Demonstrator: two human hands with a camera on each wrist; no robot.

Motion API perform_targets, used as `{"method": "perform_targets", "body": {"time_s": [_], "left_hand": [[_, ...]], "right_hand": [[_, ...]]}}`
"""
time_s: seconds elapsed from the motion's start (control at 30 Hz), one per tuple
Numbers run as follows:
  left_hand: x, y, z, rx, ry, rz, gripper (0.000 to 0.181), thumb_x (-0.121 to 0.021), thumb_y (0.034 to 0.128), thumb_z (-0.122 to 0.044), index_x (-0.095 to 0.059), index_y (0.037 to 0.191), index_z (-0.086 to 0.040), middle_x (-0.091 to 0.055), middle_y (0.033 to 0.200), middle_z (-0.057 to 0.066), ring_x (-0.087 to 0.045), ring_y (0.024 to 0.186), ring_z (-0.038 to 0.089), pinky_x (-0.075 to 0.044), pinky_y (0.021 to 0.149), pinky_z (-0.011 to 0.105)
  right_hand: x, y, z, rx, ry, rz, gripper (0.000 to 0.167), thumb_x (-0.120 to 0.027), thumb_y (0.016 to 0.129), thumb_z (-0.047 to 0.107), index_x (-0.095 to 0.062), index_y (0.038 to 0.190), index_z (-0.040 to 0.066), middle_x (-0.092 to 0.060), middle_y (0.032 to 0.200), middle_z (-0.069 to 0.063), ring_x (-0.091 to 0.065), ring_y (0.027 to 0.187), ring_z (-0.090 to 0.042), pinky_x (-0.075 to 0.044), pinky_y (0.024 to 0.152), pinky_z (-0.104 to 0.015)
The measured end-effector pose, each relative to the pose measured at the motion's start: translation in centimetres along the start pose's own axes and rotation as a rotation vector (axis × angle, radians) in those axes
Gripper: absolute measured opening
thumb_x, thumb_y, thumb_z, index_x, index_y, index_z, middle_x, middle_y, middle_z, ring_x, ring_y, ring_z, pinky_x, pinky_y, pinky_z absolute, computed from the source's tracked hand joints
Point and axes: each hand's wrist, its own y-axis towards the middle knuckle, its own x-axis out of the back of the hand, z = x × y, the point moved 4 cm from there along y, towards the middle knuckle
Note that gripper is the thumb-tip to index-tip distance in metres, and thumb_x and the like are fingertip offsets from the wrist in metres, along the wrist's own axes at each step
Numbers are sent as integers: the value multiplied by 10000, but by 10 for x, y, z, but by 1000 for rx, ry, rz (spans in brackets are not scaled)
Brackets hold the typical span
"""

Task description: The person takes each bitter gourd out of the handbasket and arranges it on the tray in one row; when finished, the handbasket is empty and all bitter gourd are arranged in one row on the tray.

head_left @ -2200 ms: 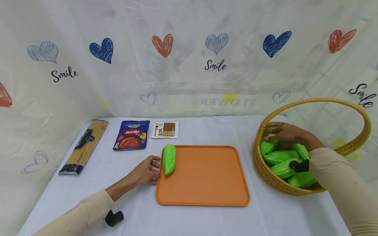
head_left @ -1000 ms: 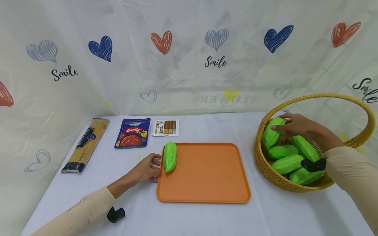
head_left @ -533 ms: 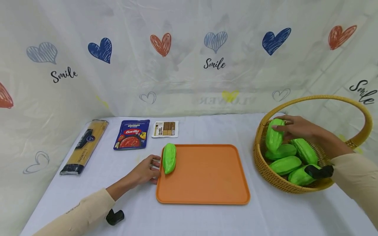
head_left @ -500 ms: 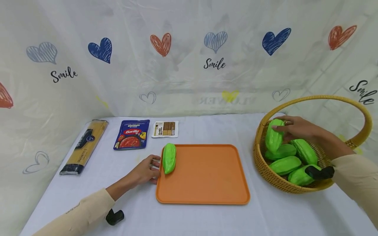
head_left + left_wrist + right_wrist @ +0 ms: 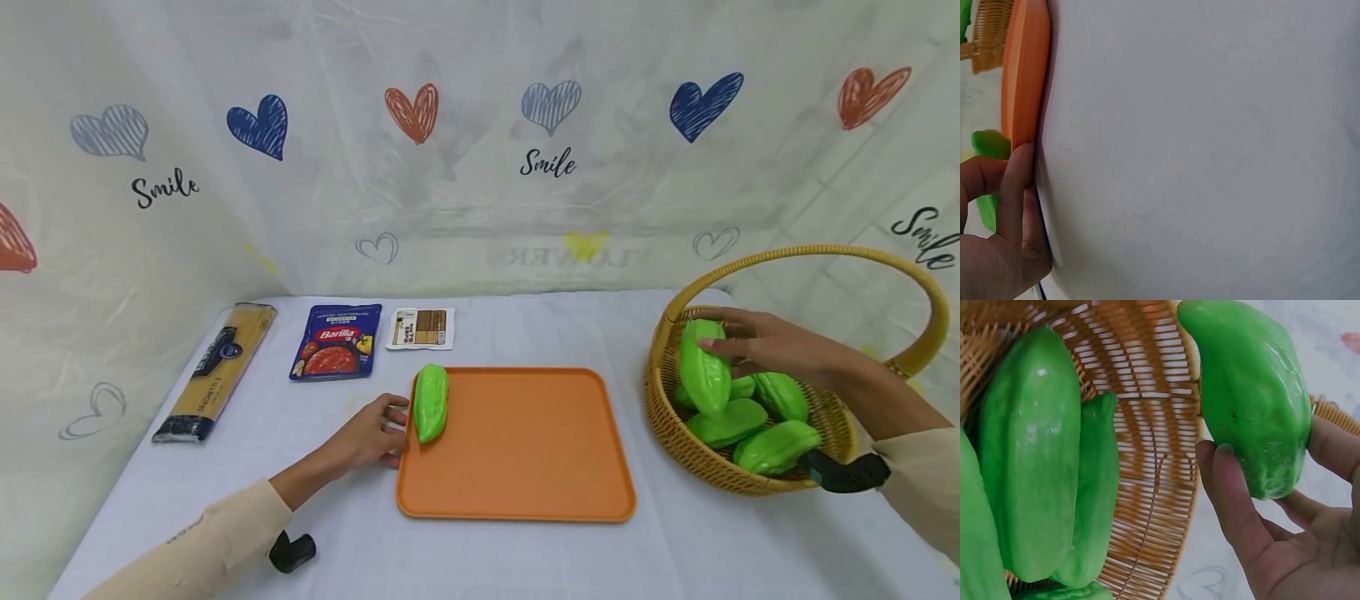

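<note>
My right hand [image 5: 780, 346] grips a glossy green ridged gourd [image 5: 705, 371] between thumb and fingers, above the left part of the wicker basket [image 5: 671, 446]. In the right wrist view, the held gourd [image 5: 1254, 394] stands apart from several similar gourds [image 5: 1032, 456] lying in the basket. At the left edge of an orange tray [image 5: 525, 454], my left hand [image 5: 367, 433] holds the rim with its fingertips. In the left wrist view, fingers [image 5: 1016, 181] press against the tray's side. One green gourd [image 5: 431, 404] lies lengthwise at the tray's upper left; its tip points toward me.
The basket's tall arched handle [image 5: 810, 250] rises over my right forearm. Behind the tray lie a blue Barilla pouch [image 5: 335, 342] and a small white-and-brown packet [image 5: 422, 329]. A spaghetti pack [image 5: 217, 371] lies at far left, on the white tablecloth [image 5: 562, 333].
My right hand has reached into the basket, taken a green gourd and raised it, then shifted slightly toward me. The left hand and the tray stay put.
</note>
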Motion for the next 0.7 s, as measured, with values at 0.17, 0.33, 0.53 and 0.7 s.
{"method": "perform_targets", "body": {"time_s": [0.17, 0.33, 0.53, 0.7], "left_hand": [[0, 0, 0, -2, -2, 4, 643, -679, 848, 11, -424, 1436, -37, -524, 1235, 152, -621, 983, 240, -652, 682, 351], [1, 0, 0, -1, 9, 5, 644, -686, 850, -3, -427, 1438, -44, -526, 1236, 145, -622, 983, 239, -651, 681, 346], [1, 0, 1, 1, 5, 4, 640, -683, 848, 7, -430, 1434, -42, -525, 1224, 144, -620, 974, 237, -651, 681, 346], [1, 2, 1, -1, -11, 1, 640, -678, 839, 23, -433, 1428, -30, -527, 1217, 150, -621, 968, 238, -652, 678, 355]], "right_hand": [[-7, -8, 4, 49, -16, -3, 683, -483, 1054, 333, -160, 1594, 69, -137, 1590, -347, -267, 1395, -591, -601, 904, -491], [-14, -15, 7, 79, -25, 7, 649, -494, 1051, 307, -210, 1591, 85, -121, 1614, -274, -295, 1382, -536, -605, 841, -388], [-24, -21, 13, 56, 15, 95, 603, -494, 1048, 300, -262, 1579, 132, -201, 1614, -257, -381, 1363, -484, -591, 852, -397], [-35, -23, 19, 44, 33, 133, 609, -543, 1026, 300, -307, 1572, 172, -213, 1622, -216, -400, 1363, -415, -582, 891, -392]]}}
